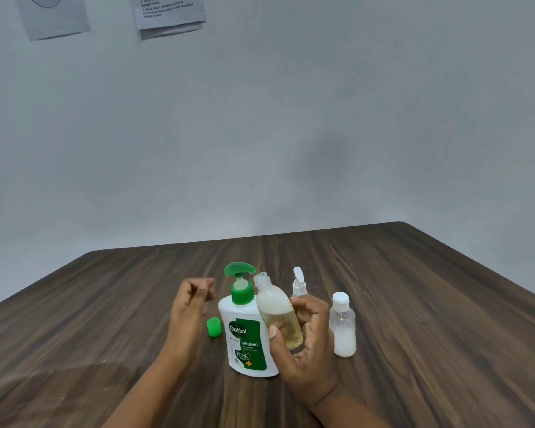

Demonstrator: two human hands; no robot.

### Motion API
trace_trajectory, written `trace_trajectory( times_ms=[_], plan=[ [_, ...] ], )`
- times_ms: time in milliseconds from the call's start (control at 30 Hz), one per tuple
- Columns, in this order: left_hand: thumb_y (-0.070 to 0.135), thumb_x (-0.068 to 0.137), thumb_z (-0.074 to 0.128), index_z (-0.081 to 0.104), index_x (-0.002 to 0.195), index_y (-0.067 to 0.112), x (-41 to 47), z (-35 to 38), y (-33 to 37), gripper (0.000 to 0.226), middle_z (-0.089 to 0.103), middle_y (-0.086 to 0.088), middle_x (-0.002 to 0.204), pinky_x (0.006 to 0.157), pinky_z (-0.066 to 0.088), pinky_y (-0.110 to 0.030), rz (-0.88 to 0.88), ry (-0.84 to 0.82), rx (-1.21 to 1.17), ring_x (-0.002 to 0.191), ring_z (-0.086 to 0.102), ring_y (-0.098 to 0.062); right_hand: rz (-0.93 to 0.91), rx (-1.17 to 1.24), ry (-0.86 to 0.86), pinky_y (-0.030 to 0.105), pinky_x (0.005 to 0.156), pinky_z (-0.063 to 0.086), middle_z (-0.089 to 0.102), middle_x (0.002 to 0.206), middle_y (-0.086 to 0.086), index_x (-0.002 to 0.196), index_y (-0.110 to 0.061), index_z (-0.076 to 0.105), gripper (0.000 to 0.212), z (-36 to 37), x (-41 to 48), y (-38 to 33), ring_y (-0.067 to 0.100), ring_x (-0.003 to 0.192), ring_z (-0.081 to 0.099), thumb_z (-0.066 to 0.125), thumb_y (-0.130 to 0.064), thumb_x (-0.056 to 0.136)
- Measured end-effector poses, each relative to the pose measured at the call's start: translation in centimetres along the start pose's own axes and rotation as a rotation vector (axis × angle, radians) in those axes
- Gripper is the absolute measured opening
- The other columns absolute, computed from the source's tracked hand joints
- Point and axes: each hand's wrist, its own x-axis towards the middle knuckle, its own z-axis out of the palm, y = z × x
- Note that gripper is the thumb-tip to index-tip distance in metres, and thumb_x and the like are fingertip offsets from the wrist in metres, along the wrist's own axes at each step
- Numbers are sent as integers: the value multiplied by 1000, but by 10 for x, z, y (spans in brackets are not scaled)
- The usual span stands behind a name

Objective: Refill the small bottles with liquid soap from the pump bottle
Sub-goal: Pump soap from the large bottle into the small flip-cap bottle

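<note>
Item 1, pump bottle point(250, 341): standing upright on the wooden table point(414, 288), green pump head point(240, 268) pointing right, toward the neck of the bottle in hand

Item 2, open small bottle point(279, 316): being gripped around its lower half in the right hand point(306, 344), thumb across the front, fingers curled behind; tilting left, open neck just beside and slightly below the pump spout; holding a yellowish liquid to roughly half

Item 3, green cap point(214, 327): lying loose on the table, left of the pump bottle, near the left hand

Item 4, left hand point(192, 307): hovering empty beside the pump bottle, fingers loosely curled, touching nothing

Item 5, capped small bottle point(343, 325): standing at right, white liquid in its lower part

Item 6, spray bottle point(298, 282): standing behind the right hand, mostly hidden

Risks, judging from this arrangement:
- soap missing the narrow neck and running down the outside, if pressing the pump while spout and mouth are sitting out of line
- pump bottle skidding or tipping under a one-sided press, with nothing steadying its base
- liquid slopping from the open neck, if tilting further
- loose cap getting knocked away by the left wrist
- capped bottle toppling, if bumped by the right forearm
</note>
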Motion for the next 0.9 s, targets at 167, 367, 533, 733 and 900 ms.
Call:
trace_trajectory(
  times_ms=[167,367,533,733,900],
  plan=[
    [20,82,53,52,97,44,-8,-22,-48,29,53,3,112,94,43,-49,7,34,472,103,52,-19,28,-36,-27,17,69,53,59,107,-18,119,-52,35,54,0,-2,1,7,90,64,60,-30,76],
    [19,86,59,41,136,36,-7,-22,-62,56,42,9,136,98,26,-42,-3,-107,783,126,37,-18,6,-78,-45,21,69,54,56,110,-30,123,-53,36,57,-1,-1,-3,4,90,63,58,-29,77],
    [6,83,61,60,118,21,-5,-19,-66,38,60,0,109,86,33,-34,55,-97,905,109,47,-24,45,-85,-56,27,71,54,61,106,-18,121,-51,41,52,-4,-6,-5,11,91,64,59,-28,78],
    [-5,72,68,54,87,10,-14,-19,-55,25,59,-4,85,61,40,-22,174,179,656,76,57,-25,105,-103,-97,25,62,54,62,99,-13,110,-50,41,46,-9,-14,-8,8,81,65,62,-29,75],
    [3,92,53,37,139,10,-38,-9,4,50,37,-8,113,73,42,-1,285,403,216,92,53,-5,133,-129,-145,30,58,54,62,90,-14,107,-32,41,41,-7,-16,-3,7,78,64,64,-30,73]
  ],
)
